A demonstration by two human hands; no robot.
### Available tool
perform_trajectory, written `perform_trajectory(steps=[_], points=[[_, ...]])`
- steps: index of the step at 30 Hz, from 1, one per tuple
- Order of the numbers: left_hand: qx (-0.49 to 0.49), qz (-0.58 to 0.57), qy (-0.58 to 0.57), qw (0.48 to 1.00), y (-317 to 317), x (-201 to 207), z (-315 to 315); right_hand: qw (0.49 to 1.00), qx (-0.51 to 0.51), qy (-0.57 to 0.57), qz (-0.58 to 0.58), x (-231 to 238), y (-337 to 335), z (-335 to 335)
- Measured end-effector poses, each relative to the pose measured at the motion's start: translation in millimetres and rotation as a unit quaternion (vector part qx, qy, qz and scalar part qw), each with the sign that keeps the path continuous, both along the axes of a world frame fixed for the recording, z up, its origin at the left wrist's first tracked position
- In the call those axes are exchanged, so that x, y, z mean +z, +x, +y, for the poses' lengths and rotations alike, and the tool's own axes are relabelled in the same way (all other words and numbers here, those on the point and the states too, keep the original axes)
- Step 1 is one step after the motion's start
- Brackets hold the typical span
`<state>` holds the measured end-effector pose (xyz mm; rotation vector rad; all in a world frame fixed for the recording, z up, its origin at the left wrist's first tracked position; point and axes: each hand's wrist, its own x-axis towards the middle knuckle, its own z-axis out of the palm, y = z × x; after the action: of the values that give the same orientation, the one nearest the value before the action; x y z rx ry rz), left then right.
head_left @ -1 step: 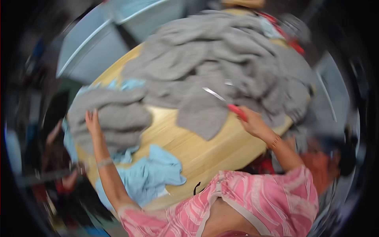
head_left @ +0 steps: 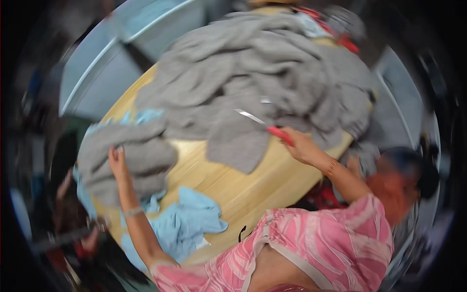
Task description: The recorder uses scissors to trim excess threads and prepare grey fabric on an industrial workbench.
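Observation:
My right hand (head_left: 302, 146) is closed round a red-handled tool (head_left: 279, 135) with a narrow silver blade; blur hides its exact kind. Its blade points left, over a large heap of grey knit cloth (head_left: 233, 73). A flap of that cloth hangs towards me on the table, under the blade. On the left, my left hand (head_left: 118, 163) rests at a smaller bundled grey knit piece (head_left: 141, 160), its fingers bent together on a fold. Light blue cloth (head_left: 187, 214) lies crumpled to the right of my left forearm, and more blue shows beneath the grey bundle.
A round wooden table (head_left: 233, 194) carries the cloth. Pale bins (head_left: 92, 78) stand beyond its far left edge, another pale bin (head_left: 401, 97) at the right. A person in orange (head_left: 389, 190) is close on my right. Red and white items (head_left: 316, 24) lie at the far edge.
The view has shifted, so most things sit further left. My left hand's fingers, straighter before, are now more bent on the grey bundle. My right hand still holds the red-handled tool.

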<state>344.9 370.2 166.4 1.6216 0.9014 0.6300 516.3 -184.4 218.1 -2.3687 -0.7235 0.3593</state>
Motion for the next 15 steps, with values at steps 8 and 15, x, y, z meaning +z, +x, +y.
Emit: perform_trajectory(steps=[8,15], points=[[-0.436,-0.048,0.312,0.843,182.7,36.8,-316.9,0.985,-0.164,0.045,0.011,-3.8,21.1,-86.9],[-0.407,-0.118,0.582,0.694,326.2,65.6,-474.0,0.95,-0.281,0.127,0.041,-18.2,47.5,-175.2]])
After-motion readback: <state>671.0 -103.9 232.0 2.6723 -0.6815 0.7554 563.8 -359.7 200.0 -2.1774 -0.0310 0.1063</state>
